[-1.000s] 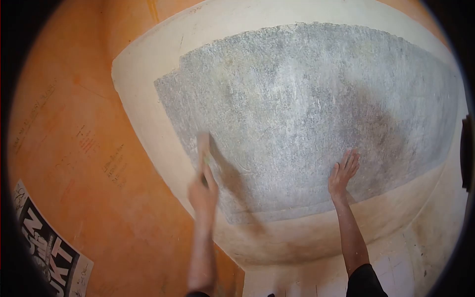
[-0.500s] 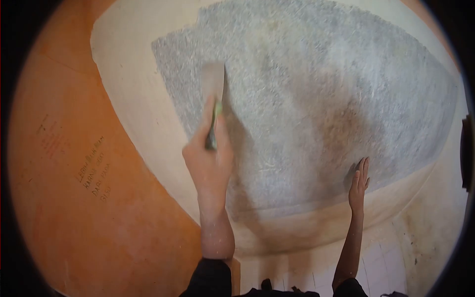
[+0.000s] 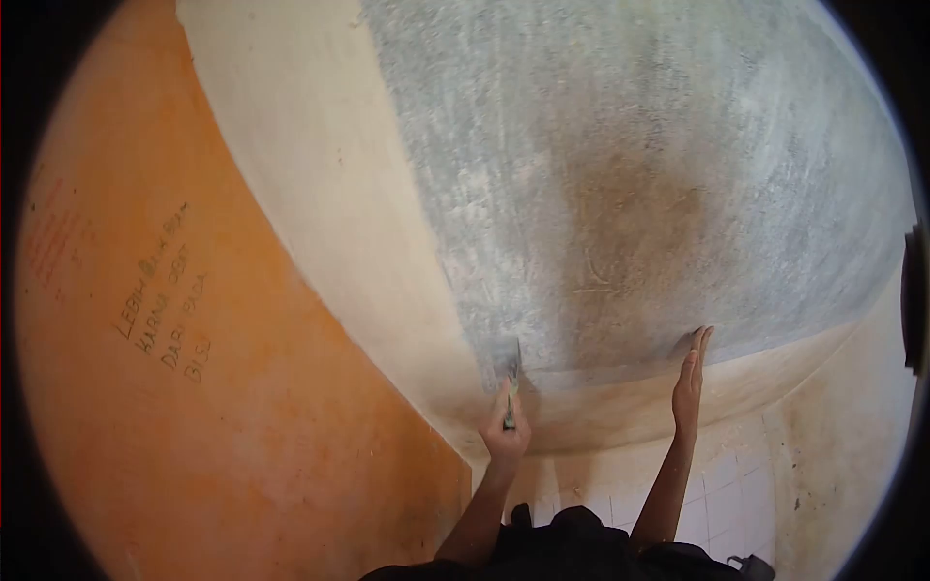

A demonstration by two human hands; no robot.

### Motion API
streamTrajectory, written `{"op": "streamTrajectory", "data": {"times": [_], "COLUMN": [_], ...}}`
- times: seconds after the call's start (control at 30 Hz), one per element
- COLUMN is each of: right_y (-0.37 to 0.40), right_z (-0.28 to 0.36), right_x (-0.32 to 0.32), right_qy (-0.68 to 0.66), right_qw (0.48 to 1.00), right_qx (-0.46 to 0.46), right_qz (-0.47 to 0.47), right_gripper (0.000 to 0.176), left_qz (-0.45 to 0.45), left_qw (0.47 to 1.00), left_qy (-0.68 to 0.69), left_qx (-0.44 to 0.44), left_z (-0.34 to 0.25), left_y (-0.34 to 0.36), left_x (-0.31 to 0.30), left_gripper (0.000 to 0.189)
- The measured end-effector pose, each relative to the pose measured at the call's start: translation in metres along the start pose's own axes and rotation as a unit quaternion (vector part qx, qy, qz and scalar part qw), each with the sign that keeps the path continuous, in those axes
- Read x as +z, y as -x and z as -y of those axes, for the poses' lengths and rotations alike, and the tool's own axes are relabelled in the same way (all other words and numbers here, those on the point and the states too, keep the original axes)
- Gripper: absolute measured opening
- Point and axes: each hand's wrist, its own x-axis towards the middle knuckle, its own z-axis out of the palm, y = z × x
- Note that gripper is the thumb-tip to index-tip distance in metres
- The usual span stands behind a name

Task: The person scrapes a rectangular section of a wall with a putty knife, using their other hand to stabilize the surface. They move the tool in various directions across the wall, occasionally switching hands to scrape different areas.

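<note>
My left hand [image 3: 504, 441] is closed around the handle of a putty knife [image 3: 509, 356], its blade pointing up against the wall. That blade lies at the lower left corner of a rough grey patch [image 3: 484, 174], close to where the grey meets the cream wall [image 3: 325, 136]. Farther right, my right hand [image 3: 687, 387] is stretched out with straight fingers, resting at the patch's lower edge and holding nothing I can see. A dark brownish shade covers the middle of the patch.
An orange wall [image 3: 242, 416] with handwriting [image 3: 165, 290] borders the cream surface on the left. White tiles [image 3: 722, 499] show at the lower right, below the cream band. A dark object [image 3: 914, 300] stands at the right edge of view.
My left hand has brought the putty knife down from the upper left of the grey patch to its lower left corner. My right hand stays near the lower edge. The view has shifted.
</note>
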Motion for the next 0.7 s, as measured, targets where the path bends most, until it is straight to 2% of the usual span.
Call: {"op": "streamTrajectory", "data": {"times": [0.03, 0.1, 0.17, 0.27, 0.3, 0.37, 0.43, 0.5, 0.53, 0.6, 0.7], "right_y": [-0.001, -0.002, 0.002, 0.004, 0.006, 0.006, 0.009, 0.010, 0.008, 0.007, 0.009], "right_z": [0.001, -0.004, -0.004, -0.001, -0.003, -0.006, -0.009, -0.012, -0.012, -0.011, -0.008], "right_x": [-0.001, -0.002, 0.000, 0.001, 0.004, 0.007, 0.010, 0.009, 0.011, 0.013, 0.012], "right_qy": [0.004, 0.005, 0.002, -0.006, -0.002, 0.004, 0.009, 0.013, 0.013, 0.014, 0.022], "right_qw": [1.000, 1.000, 1.000, 1.000, 1.000, 1.000, 1.000, 1.000, 1.000, 1.000, 1.000], "right_qx": [0.004, 0.001, -0.001, 0.005, 0.007, 0.006, 0.011, 0.011, 0.007, 0.006, 0.015], "right_qz": [-0.003, 0.003, 0.006, 0.008, 0.005, 0.008, 0.007, 0.010, 0.005, 0.006, 0.010], "right_gripper": [0.064, 0.064, 0.064, 0.064, 0.064, 0.064, 0.063, 0.063, 0.064, 0.064, 0.064], "left_qz": [-0.012, -0.018, -0.014, 0.003, -0.003, -0.048, -0.037, 0.030, 0.029, -0.018, -0.013], "left_qw": [1.000, 0.999, 0.997, 0.997, 0.997, 0.991, 0.997, 0.996, 0.995, 0.999, 0.999], "left_qy": [0.012, 0.033, 0.074, 0.078, 0.079, 0.018, 0.014, 0.015, 0.015, 0.042, 0.045], "left_qx": [0.002, 0.037, 0.017, 0.002, 0.000, 0.126, 0.068, -0.088, -0.091, -0.021, -0.015], "left_z": [0.000, -0.073, -0.121, -0.140, -0.126, -0.063, -0.011, 0.038, 0.043, 0.049, -0.001], "left_y": [-0.018, -0.078, -0.116, -0.143, -0.136, -0.103, -0.038, 0.033, 0.035, 0.038, -0.023], "left_x": [0.002, -0.015, -0.032, -0.043, -0.039, -0.020, -0.009, -0.008, -0.007, -0.005, -0.020], "left_gripper": [0.036, 0.038, 0.038, 0.038, 0.038, 0.038, 0.038, 0.038, 0.038, 0.039, 0.039]}}
